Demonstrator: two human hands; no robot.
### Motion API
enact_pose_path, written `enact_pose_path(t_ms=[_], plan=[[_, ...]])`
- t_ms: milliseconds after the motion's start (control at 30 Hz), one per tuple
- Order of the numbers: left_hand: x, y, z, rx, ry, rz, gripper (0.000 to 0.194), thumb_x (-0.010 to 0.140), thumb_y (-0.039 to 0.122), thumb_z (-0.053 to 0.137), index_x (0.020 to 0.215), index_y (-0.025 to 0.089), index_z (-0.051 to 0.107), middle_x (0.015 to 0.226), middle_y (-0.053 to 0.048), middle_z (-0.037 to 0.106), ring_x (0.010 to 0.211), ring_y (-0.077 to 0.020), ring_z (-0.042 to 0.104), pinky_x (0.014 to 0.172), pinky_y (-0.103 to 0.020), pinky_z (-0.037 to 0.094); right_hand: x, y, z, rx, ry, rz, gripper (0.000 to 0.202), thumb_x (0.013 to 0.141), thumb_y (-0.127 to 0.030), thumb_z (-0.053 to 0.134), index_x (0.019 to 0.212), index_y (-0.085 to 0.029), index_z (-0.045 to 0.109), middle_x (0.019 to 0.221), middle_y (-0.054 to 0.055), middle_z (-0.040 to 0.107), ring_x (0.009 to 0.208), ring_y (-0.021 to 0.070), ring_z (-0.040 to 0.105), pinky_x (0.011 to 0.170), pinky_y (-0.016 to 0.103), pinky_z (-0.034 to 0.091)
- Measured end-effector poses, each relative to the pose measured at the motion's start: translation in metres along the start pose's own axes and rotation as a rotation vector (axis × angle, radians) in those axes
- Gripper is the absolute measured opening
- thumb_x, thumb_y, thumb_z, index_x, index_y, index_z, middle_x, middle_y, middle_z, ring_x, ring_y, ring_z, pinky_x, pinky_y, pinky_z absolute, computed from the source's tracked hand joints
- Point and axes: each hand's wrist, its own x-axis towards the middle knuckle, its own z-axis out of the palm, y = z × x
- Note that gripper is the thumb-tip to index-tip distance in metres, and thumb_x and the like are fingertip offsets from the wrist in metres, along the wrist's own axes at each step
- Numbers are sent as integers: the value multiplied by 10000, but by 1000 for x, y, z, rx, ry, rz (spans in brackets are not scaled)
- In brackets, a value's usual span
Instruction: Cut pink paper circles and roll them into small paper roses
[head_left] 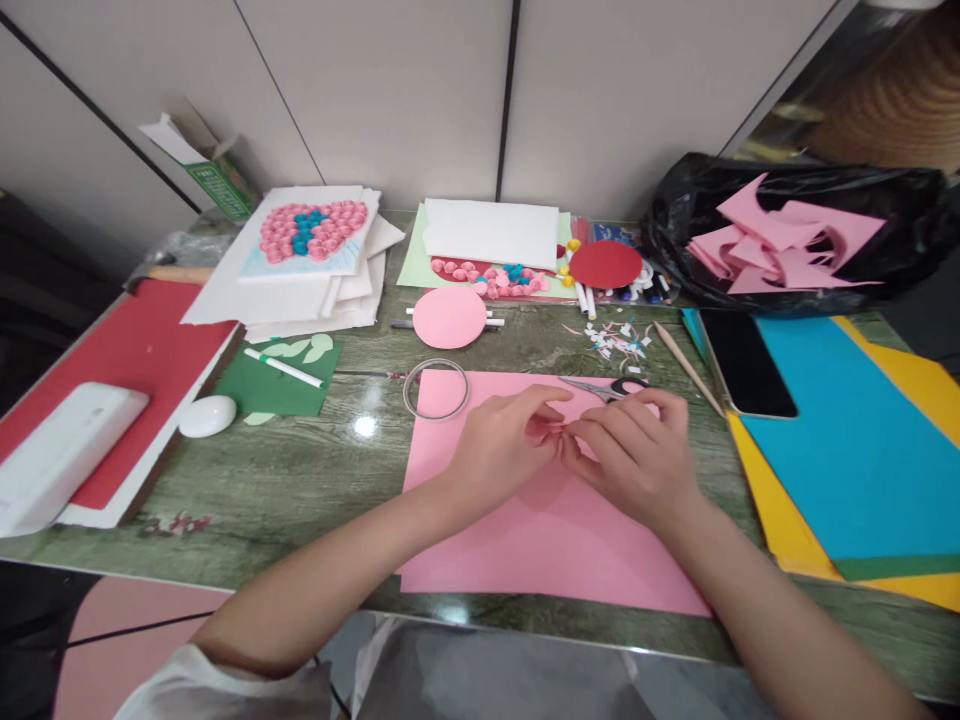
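Note:
Both hands meet over a large sheet of pink paper (pixel 480 545) lying on the table. My left hand (pixel 510 435) curls its fingers round a small piece of pink paper (pixel 553 428), mostly hidden by the fingers. From the other side my right hand (pixel 634 450) pinches the same piece with its fingertips. Scissors (pixel 622 388) lie just behind my right hand, partly covered by it. A round ring (pixel 406 392) rests across the pink sheet's back left corner. Behind the ring is a pink paper circle (pixel 450 318) lying on pens.
At back left, a picture of rolled pink and blue paper flowers (pixel 315 235) tops white sheets. A black bag (pixel 667 215) holds pink scraps at back right. A phone (pixel 750 362) lies on blue paper (pixel 862 450). A white case (pixel 71 450) and mouse (pixel 208 416) are left.

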Motion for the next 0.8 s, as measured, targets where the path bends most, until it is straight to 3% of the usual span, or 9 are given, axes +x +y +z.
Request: enact_pose_path(t_ms=[100,367,800], plan=[[2,-1,-1,-90,16,-43,334,722,89,596,1021,238,599,847,25,719,786,-123,669,777,-254,499,1,0,-1,71,2,73,121,738,-140,643,759,-219,554,659,-30,653,621,144,569,717,363,372],[8,-2,-2,-603,-3,-245,327,675,94,662,986,158,585,779,-34,698,782,-137,664,771,-269,519,0,0,-4,227,-30,308,84,746,-168,646,764,-218,580,718,12,647,689,181,570,742,377,387],[6,-4,1,-616,-2,-226,334,671,83,671,988,162,600,785,-42,699,814,-160,673,789,-297,516,0,-1,-3,210,7,283,97,728,-162,658,735,-220,580,685,7,648,658,173,558,709,363,395]])
